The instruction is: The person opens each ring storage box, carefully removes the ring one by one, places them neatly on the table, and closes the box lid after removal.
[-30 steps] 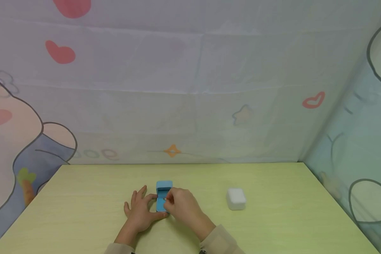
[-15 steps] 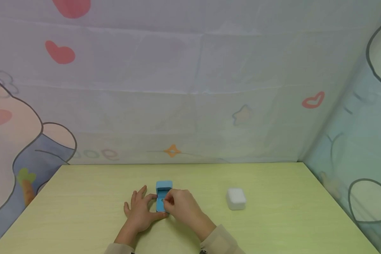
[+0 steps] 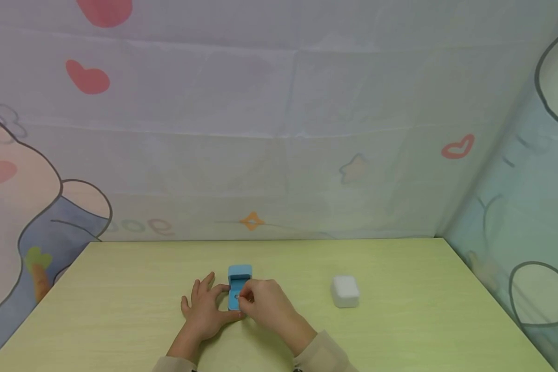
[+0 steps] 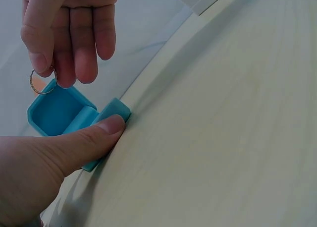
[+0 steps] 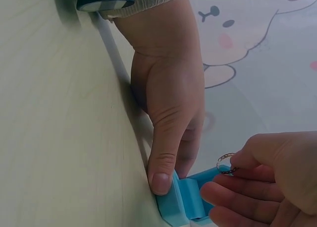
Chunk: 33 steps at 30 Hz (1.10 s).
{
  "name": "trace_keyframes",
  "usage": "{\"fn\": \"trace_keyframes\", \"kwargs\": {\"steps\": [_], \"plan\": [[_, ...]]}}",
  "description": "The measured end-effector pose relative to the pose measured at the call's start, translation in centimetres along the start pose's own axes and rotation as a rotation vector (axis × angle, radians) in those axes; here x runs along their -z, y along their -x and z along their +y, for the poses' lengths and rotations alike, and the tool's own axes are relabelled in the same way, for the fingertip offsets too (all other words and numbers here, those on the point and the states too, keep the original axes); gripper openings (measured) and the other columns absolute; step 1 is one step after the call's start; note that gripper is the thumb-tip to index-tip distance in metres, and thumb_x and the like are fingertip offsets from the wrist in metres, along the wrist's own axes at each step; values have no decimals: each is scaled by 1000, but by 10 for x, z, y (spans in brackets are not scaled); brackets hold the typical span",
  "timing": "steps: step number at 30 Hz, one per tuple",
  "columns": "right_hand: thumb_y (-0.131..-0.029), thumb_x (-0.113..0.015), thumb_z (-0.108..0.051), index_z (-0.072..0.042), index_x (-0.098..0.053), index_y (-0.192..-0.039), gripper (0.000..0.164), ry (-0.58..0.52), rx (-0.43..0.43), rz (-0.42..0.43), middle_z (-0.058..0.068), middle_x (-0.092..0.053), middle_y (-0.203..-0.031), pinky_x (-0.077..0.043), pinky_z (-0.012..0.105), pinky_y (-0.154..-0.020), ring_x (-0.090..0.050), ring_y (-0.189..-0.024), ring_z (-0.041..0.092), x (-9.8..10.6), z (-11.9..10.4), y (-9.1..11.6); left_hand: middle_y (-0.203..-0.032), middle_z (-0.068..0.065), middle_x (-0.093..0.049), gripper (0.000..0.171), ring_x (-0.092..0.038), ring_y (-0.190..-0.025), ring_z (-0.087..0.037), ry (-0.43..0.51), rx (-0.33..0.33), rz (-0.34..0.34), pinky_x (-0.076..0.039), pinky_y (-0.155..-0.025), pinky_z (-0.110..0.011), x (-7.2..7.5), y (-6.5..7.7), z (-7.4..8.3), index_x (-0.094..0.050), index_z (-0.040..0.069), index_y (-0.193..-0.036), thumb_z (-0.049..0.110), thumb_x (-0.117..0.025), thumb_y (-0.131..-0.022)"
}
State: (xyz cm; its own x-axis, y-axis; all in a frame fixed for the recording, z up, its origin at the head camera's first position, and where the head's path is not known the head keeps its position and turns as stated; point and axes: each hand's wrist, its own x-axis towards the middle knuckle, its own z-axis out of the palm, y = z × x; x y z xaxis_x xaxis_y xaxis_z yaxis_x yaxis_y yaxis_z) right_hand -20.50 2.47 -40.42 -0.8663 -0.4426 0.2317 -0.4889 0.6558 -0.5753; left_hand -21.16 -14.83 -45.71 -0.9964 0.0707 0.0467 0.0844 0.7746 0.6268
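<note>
Since a second ago, our right hand has shifted slightly leftward and nearer us, pinching a thin gold-coloured metal ring over the open light-blue hinged box. Our left hand grips that box on the pale yellow bench, other fingers spread.

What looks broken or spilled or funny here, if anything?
Nothing stands out. The left hand holds the open blue box, the right hand pinches the ring, and the white box sits flat on the table. I see no spill or damage.
</note>
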Motion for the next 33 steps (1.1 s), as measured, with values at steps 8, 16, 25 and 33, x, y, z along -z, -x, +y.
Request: {"fn": "trace_keyframes", "kwargs": {"steps": [8, 16, 25, 33], "plan": [[-85, -63, -8, -6, -69, -84, 7, 7, 20, 5, -2, -68, -74, -44, 10, -56, -54, -61, -3, 0, 0, 1, -154, -22, -18, 75, -2, -140, -52, 11, 6, -6, 1, -100, -76, -1, 0, -1, -60, 11, -121, 56, -79, -64], [-82, -64, -10, -8, -69, -83, 6, 22, 38, -9, -3, -68, -73, -44, 9, -56, -53, -61, -5, -1, 2, 2, -154, -22, -17, 77, -1, -140, -51, 15, 2, -4, 2, -100, -76, -2, -1, -2, -59, 12, -122, 59, -78, -64], [-83, -65, -11, -9, -70, -79, 7, 62, 66, -26, -5, -67, -71, -43, 9, -56, -51, -59, -5, -1, 2, 2, -154, -22, -18, 74, -3, -140, -51, 12, 3, 5, 1, -100, -76, 0, -1, 0, -60, 12, -120, 58, -78, -65], [-84, -65, -12, -9, -73, -83, 9, 84, 38, -54, -4, -69, -75, -44, 10, -57, -54, -62, -4, 0, -3, 3, -154, -22, -18, 73, -3, -140, -51, 8, 12, -3, 1, -100, -75, 1, 0, 1, -61, 12, -121, 57, -78, -66]]}}
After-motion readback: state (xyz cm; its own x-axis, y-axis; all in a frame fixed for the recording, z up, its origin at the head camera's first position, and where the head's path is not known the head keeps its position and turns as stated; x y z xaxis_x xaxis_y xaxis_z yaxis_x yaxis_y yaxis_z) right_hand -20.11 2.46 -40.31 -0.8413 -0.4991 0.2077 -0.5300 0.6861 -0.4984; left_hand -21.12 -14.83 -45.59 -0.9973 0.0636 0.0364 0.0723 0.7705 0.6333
